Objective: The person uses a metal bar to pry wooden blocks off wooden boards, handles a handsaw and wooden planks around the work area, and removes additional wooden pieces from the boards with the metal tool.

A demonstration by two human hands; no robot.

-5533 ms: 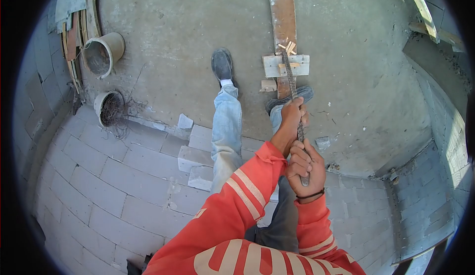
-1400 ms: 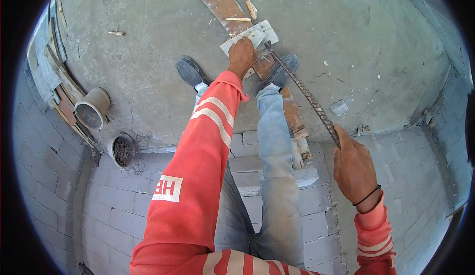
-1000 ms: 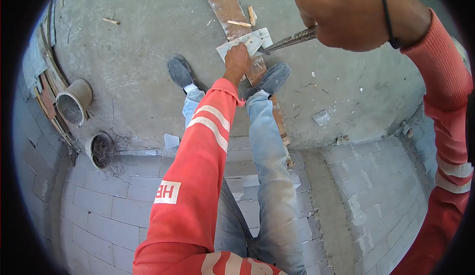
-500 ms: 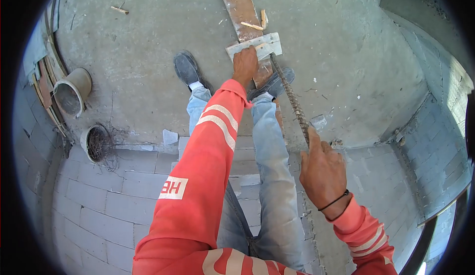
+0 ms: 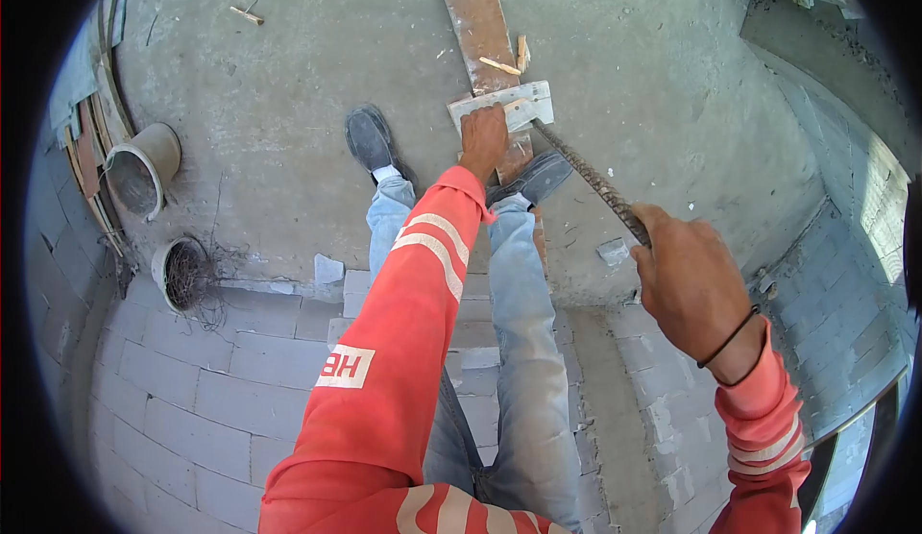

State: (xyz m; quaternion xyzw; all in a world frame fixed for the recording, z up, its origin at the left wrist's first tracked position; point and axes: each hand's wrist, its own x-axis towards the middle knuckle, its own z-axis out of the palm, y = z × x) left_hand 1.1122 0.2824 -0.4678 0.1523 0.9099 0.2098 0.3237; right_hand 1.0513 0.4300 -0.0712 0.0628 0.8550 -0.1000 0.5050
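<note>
My left hand is closed on the near edge of a short whitish board, which lies across a long brown plank on the floor. My right hand grips a ribbed steel bar, its fingers wrapped round the near end. From there the bar slants up and left, and its far tip meets the short board just right of my left hand. Two wood splinters lie on the plank beyond the board. My right shoe is beside the plank's near part.
A bucket lies tipped at the left, with a second container of tangled wire nearer me. Wood strips lean along the left wall. A broken block piece sits near my left leg, and another chip lies right of my legs.
My right hand has swung to the right and slightly up with the bar, so the bar now lies at a flatter slant. My left hand still grips the board.
</note>
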